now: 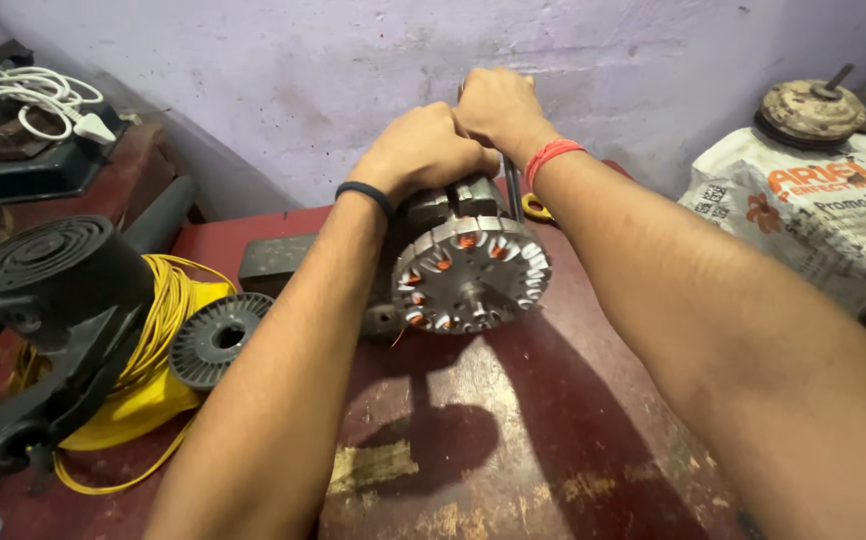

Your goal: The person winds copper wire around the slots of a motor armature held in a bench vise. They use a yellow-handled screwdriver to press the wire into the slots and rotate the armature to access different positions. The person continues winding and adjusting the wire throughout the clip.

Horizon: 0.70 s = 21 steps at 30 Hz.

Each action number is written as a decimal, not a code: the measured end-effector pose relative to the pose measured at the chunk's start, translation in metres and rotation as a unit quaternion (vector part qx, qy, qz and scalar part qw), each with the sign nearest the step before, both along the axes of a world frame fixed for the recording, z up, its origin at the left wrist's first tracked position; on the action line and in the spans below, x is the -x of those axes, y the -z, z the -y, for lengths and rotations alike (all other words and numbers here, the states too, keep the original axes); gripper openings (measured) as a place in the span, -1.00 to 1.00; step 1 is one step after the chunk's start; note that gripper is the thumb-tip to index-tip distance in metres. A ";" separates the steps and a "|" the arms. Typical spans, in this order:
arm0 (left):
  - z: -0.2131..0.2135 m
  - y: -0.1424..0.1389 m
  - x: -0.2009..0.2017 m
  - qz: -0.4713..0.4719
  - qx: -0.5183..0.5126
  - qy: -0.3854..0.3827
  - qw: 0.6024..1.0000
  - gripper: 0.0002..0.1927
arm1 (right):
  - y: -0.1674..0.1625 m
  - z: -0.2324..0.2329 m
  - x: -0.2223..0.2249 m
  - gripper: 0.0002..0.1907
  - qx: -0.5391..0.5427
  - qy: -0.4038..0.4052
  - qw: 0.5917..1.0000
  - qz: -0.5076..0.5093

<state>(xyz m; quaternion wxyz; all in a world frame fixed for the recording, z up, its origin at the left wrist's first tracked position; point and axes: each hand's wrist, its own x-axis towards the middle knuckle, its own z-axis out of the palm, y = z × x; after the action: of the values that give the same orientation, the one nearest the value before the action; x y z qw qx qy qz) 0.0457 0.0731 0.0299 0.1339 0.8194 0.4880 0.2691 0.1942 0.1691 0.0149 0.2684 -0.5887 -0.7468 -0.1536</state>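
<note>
The left hand [421,150] clamps the top of the electric motor [468,262] lying on the red table [513,420], the right hand [498,108] just behind fists a screwdriver [511,190], the casing still closed.

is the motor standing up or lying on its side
Lying on its side: the motor rests on the red table with its round end face and shaft pointing sideways toward the camera, left hand on top.

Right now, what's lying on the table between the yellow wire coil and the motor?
In the head view, a dark ribbed round disc lies flat on the red table, between the yellow wire coil and the motor. The left forearm crosses just beside it.
</note>
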 end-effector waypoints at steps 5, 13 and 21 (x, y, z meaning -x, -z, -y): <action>0.000 0.000 0.001 0.029 -0.013 0.010 0.999 -0.59 | -0.004 0.000 0.004 -0.71 0.010 -0.009 0.998 -0.061; -0.006 -0.002 0.003 -0.010 0.031 -0.003 0.999 -0.48 | 0.028 0.029 -0.004 -0.56 -0.091 -0.078 0.942 -0.313; -0.007 -0.001 0.005 0.039 0.061 -0.015 0.997 -0.50 | 0.047 0.071 -0.024 -0.52 0.081 -0.118 0.900 -0.411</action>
<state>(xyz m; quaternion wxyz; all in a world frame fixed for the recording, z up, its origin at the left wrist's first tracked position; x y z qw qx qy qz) 0.0408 0.0801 0.0305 0.1987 0.7909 0.5105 0.2729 0.2181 0.0982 -0.0326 0.5191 -0.5270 -0.6437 0.1960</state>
